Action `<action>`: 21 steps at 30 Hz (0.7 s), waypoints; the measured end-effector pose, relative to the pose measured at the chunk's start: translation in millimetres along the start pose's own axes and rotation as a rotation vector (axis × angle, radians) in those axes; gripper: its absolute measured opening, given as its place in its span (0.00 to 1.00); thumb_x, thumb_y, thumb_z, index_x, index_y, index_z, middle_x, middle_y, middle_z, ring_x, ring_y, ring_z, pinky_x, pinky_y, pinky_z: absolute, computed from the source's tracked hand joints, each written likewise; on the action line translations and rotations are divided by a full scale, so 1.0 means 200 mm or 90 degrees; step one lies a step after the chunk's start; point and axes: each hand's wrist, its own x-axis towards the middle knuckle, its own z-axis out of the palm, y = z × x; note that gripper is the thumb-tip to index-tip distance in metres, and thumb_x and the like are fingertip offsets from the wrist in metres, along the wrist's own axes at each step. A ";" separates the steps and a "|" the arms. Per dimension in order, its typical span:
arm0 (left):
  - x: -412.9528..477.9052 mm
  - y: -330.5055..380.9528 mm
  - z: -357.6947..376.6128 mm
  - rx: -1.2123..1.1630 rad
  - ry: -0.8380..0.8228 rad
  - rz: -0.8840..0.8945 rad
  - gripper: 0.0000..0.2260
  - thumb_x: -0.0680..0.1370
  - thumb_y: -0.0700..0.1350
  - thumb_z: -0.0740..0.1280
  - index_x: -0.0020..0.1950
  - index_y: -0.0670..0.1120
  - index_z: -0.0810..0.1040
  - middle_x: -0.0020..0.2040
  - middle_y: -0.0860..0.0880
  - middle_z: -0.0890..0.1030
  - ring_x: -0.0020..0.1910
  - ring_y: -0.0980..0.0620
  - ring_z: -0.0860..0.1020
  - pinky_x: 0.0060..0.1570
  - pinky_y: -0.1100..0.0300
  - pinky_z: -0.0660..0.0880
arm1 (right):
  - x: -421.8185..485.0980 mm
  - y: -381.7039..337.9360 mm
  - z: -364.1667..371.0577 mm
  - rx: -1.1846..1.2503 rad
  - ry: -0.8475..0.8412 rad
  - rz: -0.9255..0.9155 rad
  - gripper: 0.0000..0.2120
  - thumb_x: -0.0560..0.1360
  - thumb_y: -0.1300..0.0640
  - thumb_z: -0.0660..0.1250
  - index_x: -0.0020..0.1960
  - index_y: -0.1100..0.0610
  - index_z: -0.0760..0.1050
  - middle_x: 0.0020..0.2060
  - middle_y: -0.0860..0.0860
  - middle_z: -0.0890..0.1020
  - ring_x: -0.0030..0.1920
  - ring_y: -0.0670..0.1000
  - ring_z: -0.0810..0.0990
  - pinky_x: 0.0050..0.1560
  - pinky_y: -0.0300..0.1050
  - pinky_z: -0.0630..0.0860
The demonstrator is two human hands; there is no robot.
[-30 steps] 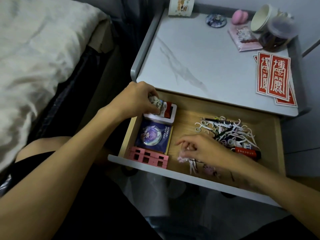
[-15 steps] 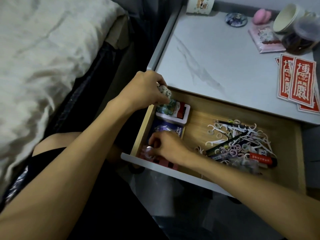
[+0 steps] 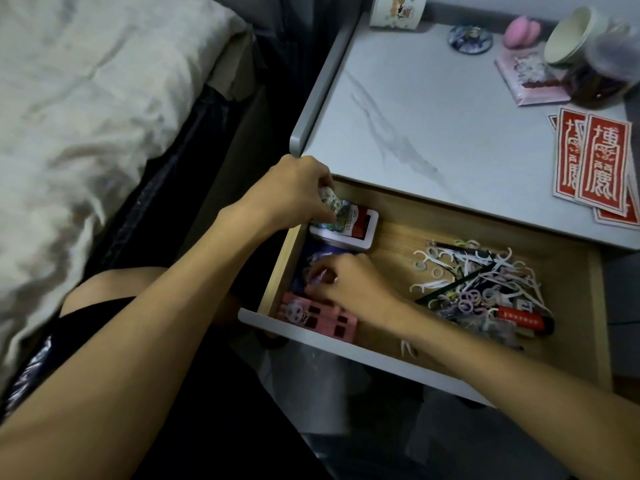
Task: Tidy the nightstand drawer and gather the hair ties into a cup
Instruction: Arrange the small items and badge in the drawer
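— Where are the hands?

— Both are at the left end of the open drawer [image 3: 346, 345]; the left hand [image 3: 294, 195] is curled round a small patterned object [image 3: 329, 197], holding it just above the white card box [image 3: 362, 228] in the back corner.

— And the other?

— The right hand [image 3: 349, 282] is over the purple card [image 3: 304, 258]; its fingers are bent, tips drawn together on a small pinkish thing [image 3: 318, 276]; it is blurred, so I cannot tell whether that is a hair tie.

— The hair ties themselves?

— The hair ties [image 3: 471, 301], pastel rings, lie heaped at the right of the drawer, tangled with white floss picks [image 3: 429, 261] and beside a red tube [image 3: 523, 318]; one pale ring [image 3: 294, 311] lies on the pink block [image 3: 334, 320] by the front rim.

— The cup?

— A white cup [image 3: 571, 36] sits at the back right of the nightstand [image 3: 433, 116], mouth turned toward the camera, beside a dark lidded jar [image 3: 602, 74]; a patterned cup [image 3: 396, 10] stands at the back edge, well apart from it; red cards [image 3: 602, 161] lie at the right edge.
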 end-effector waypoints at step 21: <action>-0.05 0.03 0.05 0.196 -0.138 0.025 0.31 0.71 0.51 0.77 0.71 0.51 0.68 0.61 0.47 0.79 0.57 0.46 0.79 0.54 0.52 0.77 | -0.05 0.05 -0.24 0.364 -0.049 0.196 0.12 0.73 0.65 0.72 0.54 0.58 0.75 0.51 0.56 0.83 0.50 0.53 0.84 0.47 0.41 0.83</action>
